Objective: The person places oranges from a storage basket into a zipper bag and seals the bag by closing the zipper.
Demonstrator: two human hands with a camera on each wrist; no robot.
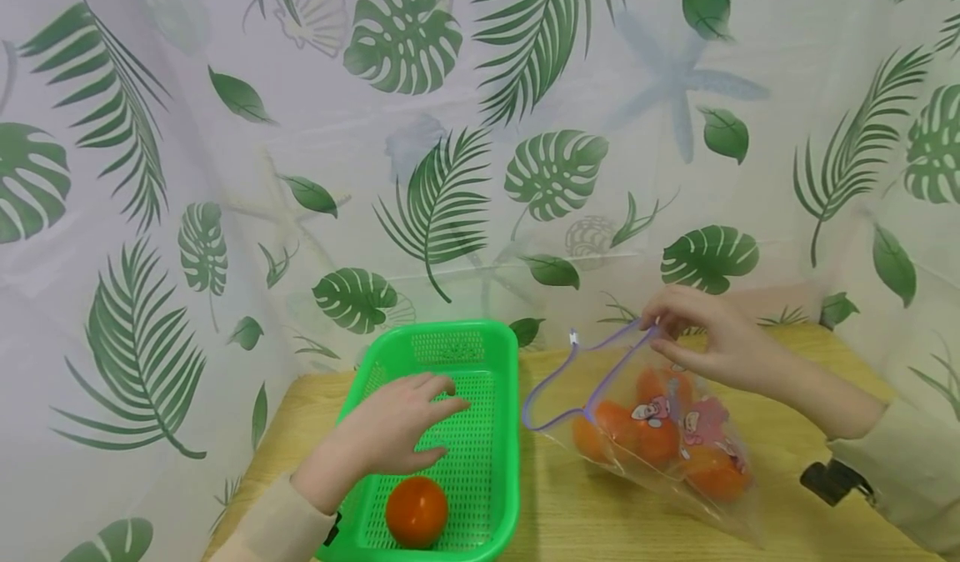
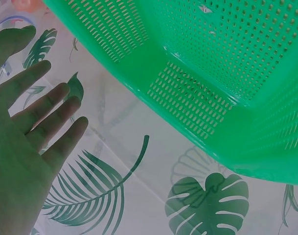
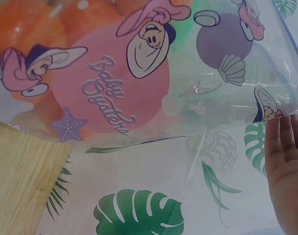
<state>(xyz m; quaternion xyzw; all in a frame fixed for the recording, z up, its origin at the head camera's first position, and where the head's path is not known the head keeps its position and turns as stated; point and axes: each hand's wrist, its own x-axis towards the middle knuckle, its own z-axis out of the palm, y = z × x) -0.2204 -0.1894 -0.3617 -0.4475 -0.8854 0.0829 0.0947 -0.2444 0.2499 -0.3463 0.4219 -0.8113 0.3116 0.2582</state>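
Note:
My right hand [image 1: 697, 337] pinches the purple-edged mouth of a clear zip bag [image 1: 705, 422] between thumb and fingers. Pink cartoon prints mark the bag [image 3: 109, 78], and several round orange fruits [image 1: 611, 430] show through it. Its mouth gapes toward the left, with a white slider [image 1: 573, 338] on the zip edge. Over the green plastic basket [image 1: 513, 437] hovers my left hand [image 1: 397, 424], fingers spread and holding nothing. Below that hand, a single orange-red fruit [image 1: 417, 512] lies at the basket's near end. In the left wrist view, the fingers are apart beside the basket wall.
Basket and bag stand side by side on a light wooden table [image 1: 551, 504]. A pale cloth [image 1: 465, 237] printed with green leaves and sea shapes hangs behind the table and along both sides. The basket's far end stands close to this cloth.

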